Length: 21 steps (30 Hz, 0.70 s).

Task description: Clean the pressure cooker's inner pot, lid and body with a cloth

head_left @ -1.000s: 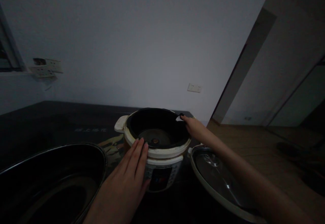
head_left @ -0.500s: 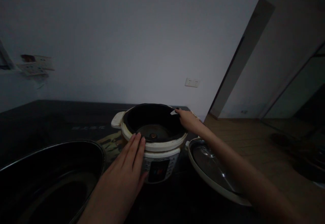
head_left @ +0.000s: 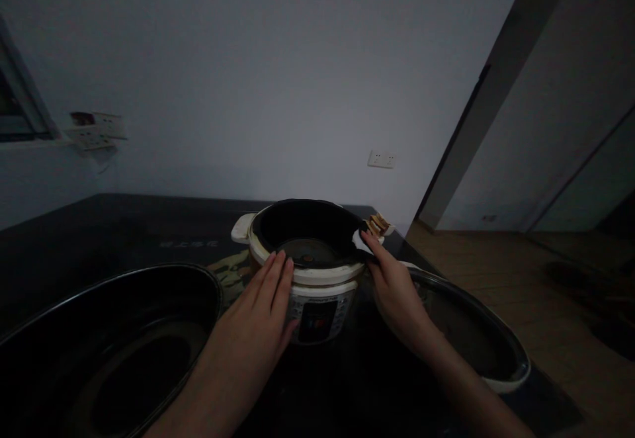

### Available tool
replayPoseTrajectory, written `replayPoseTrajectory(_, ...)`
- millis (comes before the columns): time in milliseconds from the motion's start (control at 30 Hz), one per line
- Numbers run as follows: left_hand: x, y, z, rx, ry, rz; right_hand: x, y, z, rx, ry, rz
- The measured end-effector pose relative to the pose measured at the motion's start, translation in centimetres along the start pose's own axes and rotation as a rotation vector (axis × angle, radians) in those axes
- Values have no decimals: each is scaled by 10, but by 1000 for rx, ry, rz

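The right grip [head_left: 394,289] pinched a white cloth-like item [head_left: 361,242] at the cooker [head_left: 330,276] rim ahead, where the open left grip [head_left: 253,322] best braced firmly.

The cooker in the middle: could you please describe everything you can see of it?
The cooker is round, open and upright on the dark table, with a stained off-white, plastic-looking rim, a left-side handle, a dark interior and a dark front display. The left hand rests fingertips on its near rim; the right hand holds a white cloth-like piece at its right edge.
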<state>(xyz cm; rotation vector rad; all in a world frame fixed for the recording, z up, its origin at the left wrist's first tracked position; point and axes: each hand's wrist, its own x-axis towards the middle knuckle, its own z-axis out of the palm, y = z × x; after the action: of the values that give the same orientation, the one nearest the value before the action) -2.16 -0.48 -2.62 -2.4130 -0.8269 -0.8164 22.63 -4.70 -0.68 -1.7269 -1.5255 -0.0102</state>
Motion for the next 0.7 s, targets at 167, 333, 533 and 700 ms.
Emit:
replayPoseTrajectory(167,2,-5,-5,-23,-52,7,-34,-7,30,136,200,-82)
replayPoseTrajectory(333,6,-12,-12,-122,-77,-20,-48,6,66,7,309,-371)
replayPoseTrajectory(533,10,-22,-16,-370,-130,-159,-47,14,75,-87,325,-679)
replayPoseTrajectory(700,13,-29,-18,-653,-141,-308,-42,-21,68,-273,220,-933)
